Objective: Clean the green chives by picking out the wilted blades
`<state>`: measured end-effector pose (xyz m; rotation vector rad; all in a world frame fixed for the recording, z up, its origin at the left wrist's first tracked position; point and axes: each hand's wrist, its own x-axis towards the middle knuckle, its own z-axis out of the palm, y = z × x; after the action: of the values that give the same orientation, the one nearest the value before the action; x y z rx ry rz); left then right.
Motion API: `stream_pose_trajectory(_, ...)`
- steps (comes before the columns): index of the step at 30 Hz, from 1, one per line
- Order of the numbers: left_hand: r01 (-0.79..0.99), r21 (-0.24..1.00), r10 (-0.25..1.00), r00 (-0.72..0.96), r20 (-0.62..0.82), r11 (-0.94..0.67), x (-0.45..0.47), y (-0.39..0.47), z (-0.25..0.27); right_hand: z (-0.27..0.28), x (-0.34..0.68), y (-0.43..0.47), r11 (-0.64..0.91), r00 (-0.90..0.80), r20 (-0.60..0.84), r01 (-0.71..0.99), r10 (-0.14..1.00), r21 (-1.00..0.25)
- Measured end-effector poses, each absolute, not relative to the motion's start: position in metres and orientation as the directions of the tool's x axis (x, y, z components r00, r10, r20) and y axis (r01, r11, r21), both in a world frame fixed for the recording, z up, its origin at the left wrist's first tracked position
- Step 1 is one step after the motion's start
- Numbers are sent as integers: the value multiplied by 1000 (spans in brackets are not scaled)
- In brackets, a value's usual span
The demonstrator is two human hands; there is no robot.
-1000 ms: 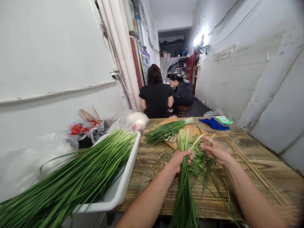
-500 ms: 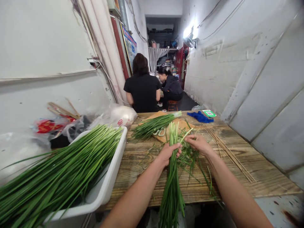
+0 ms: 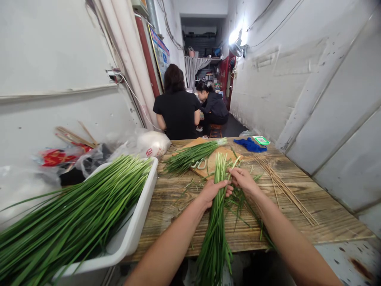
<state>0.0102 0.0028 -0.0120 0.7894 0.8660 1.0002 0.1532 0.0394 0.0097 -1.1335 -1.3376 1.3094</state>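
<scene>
My left hand (image 3: 214,190) is wrapped round a bunch of garlic chives (image 3: 216,226), pale stems up and green leaves hanging past the table edge. Close on its right, my right hand (image 3: 241,179) pinches a chive stalk that leans out from the bunch. Loose chive leaves and trimmings (image 3: 238,206) lie beneath and beside the hands. Beyond them, a second bunch of chives (image 3: 190,155) rests across a brown board (image 3: 229,155), next to pale loop handles (image 3: 199,163), perhaps of scissors.
A white tub (image 3: 131,238) heaped with chives (image 3: 86,202) stands at left, plastic bags (image 3: 151,143) behind it. Thin sticks (image 3: 285,190) and a blue cloth (image 3: 250,144) lie on the wooden table (image 3: 321,206) at right. Two people (image 3: 177,107) sit beyond.
My right hand has moved left, in against the bunch and my left hand. The stalk it pinches now stands closer to the other stems.
</scene>
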Motion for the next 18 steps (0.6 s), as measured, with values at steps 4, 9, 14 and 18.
stream_pose_trajectory(4,-393,865,944,235,-233,311,10,3,-12,9,157,47,-101,-65,-85,-288,994,-952)
stream_pose_trajectory(9,-342,875,909,355,-218,343,7,1,-12,10,160,46,-310,-318,-192,-377,928,-873)
stream_pose_trajectory(14,-361,853,905,337,-258,378,7,2,-11,7,164,52,-261,-239,-175,-399,955,-879)
stream_pose_trajectory(18,-487,812,945,125,-301,323,5,8,-11,7,178,67,-281,-96,-268,-473,959,-835)
